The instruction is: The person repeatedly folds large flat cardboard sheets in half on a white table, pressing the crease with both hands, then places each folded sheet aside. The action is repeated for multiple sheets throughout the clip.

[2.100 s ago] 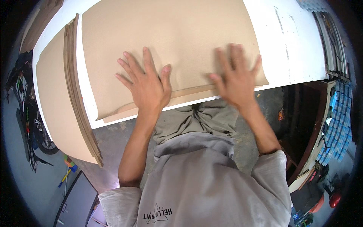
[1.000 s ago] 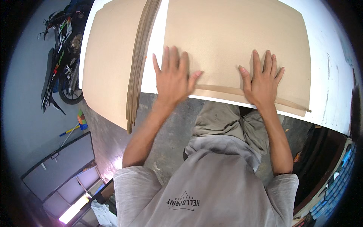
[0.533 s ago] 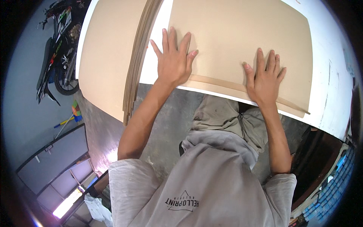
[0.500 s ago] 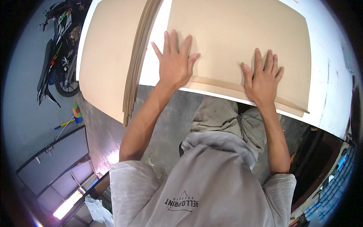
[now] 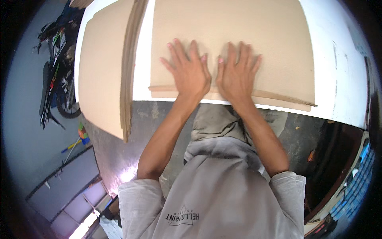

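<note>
On the white table (image 5: 142, 71), by its front edge, we see a brown sheet (image 5: 234, 26) under the left hand (image 5: 192, 77) and right hand (image 5: 236, 81), fingers parted and palms down — uneven pressure could, we judge, skew the sheet or crease it crookedly.

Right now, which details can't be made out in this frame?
In the head view:
Far edge of the brown sheet: cut off by the top edge.
Palms of the left hand and right hand: hidden by their own backs.
Right fingertips: blurred.
Orange item at right: too small to identify.
</note>
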Tool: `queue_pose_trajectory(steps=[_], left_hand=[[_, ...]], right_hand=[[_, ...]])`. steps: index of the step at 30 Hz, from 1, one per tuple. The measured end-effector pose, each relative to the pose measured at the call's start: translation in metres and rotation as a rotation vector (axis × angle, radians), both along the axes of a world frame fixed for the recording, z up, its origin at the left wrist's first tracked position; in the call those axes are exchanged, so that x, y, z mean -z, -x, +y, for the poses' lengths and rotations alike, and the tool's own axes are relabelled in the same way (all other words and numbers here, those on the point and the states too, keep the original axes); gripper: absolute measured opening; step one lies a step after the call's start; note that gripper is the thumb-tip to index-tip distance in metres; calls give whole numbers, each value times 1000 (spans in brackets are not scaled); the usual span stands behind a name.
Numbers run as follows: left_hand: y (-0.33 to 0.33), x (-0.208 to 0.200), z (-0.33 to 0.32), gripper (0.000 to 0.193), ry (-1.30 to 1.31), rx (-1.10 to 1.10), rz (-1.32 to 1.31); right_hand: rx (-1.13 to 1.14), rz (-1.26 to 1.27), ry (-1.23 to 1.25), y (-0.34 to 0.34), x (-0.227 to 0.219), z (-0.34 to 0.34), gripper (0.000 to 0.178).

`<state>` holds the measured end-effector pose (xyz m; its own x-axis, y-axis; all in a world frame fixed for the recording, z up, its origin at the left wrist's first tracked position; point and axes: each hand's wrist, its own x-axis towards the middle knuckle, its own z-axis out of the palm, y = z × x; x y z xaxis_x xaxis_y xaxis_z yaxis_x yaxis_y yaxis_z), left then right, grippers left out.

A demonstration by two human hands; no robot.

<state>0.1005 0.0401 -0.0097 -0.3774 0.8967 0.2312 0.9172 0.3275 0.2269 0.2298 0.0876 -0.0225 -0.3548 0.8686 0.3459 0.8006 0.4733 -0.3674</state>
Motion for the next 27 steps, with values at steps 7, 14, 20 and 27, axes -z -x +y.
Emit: queue_pose_trajectory(steps=[7, 14, 20, 27], left_hand=[[-22, 6, 7, 56, -157, 98, -79], [-17, 8, 10, 62, -45, 94, -88], [-19, 1, 11, 58, -52, 101, -157], [-15, 3, 8, 55, -58, 151, -161]], right_hand=[[-179, 195, 49, -34, -11, 1, 54], [112, -184, -46, -148, -16, 44, 70], [15, -47, 11, -167, -8, 52, 79], [100, -45, 2, -196, -9, 71, 80]])
